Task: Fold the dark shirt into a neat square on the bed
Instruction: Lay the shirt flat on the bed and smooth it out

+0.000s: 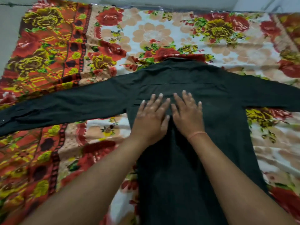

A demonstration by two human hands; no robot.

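Observation:
The dark shirt (219, 98) lies spread flat, back side up, on the bed, collar at the far end and hem toward me. Both long sleeves stretch straight out, one to the left edge of view, one to the right. My left hand (151, 117) rests palm down on the upper back of the shirt with fingers apart. My right hand (188, 114) lies flat beside it, also fingers apart, a thin orange thread around its wrist. The two hands nearly touch at the thumbs. Neither hand grips any cloth.
A bright floral bedspread (146, 33) in red, yellow, peach and white covers the bed under the shirt. A pale wall (9, 30) runs along the far and left edges of the bed.

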